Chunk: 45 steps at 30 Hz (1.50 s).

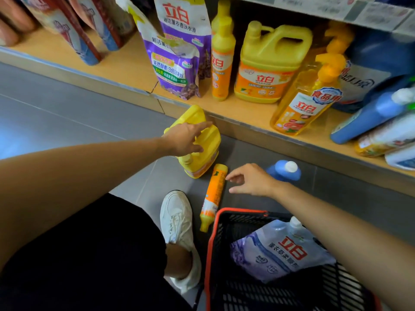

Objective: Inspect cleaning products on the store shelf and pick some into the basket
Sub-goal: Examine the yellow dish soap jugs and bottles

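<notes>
Glossy plastic jug [197, 140]; shelf [125, 63] seemingly wood; matt floor [67, 113].

Wearer, 2 arms: both forearms bare from frame edge to wrist, sleeves out of shot. left hand [186, 138] and right hand [251, 179] bare as well. Black garment [89, 254] fills the 7 o'clock corner: plain matte fabric over the thigh, hem ending about the knee, reads as shorts, cut unclear. Strip of bare leg just past the hem, toward 5 o'clock. 1 white sneaker [177, 221] at 6 o'clock: white laces, stitched panelled upper, rounded toe, thick white sole. Any branding on it too blurred to read.
</notes>
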### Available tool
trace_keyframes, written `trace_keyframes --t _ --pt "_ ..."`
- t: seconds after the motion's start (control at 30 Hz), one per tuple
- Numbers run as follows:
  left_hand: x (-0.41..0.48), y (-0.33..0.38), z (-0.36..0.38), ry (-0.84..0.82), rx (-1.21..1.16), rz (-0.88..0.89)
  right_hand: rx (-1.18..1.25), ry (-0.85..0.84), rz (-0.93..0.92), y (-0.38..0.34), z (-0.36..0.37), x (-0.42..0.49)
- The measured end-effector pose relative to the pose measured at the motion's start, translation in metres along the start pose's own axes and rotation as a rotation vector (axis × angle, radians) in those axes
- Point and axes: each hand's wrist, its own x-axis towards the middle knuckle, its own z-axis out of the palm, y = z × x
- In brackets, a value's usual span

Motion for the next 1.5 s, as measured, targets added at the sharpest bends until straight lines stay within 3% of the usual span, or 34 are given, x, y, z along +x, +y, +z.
trace_keyframes --t 0.1,0.23,0.43,0.6,0.8,0.97,1.17,1.3,1.5 --pt "0.001 -0.002 0.002 0.013 -0.007 0.008 -0.331 -0.031 -0.086 0.01 0.004 0.027" --pt "0.001 -0.007 0.004 0.035 -0.018 0.005 -0.511 -0.088 -0.205 0.016 0.014 0.064" --pt "0.004 -0.011 0.01 0.058 -0.02 0.006 -0.699 -0.171 -0.229 0.031 0.037 0.091" --pt "0.004 -0.013 0.012 0.075 -0.002 0.008 -0.723 -0.114 -0.173 0.049 0.034 0.089" --pt "0.004 -0.012 0.011 0.086 0.003 -0.001 -0.794 -0.096 0.074 0.06 0.02 0.079" --pt "0.002 -0.011 0.012 0.101 0.034 -0.002 -0.644 -0.175 -0.054 0.047 0.042 0.08" --pt "0.003 -0.01 0.014 0.102 0.073 0.006 -0.582 -0.204 0.055 0.049 0.039 0.09" --pt "0.004 -0.008 0.01 0.059 0.072 0.009 -0.327 -0.178 0.04 0.054 0.014 0.068" --pt "0.011 0.01 -0.023 -0.043 -0.027 0.032 0.232 0.042 -0.023 0.034 -0.027 0.018"
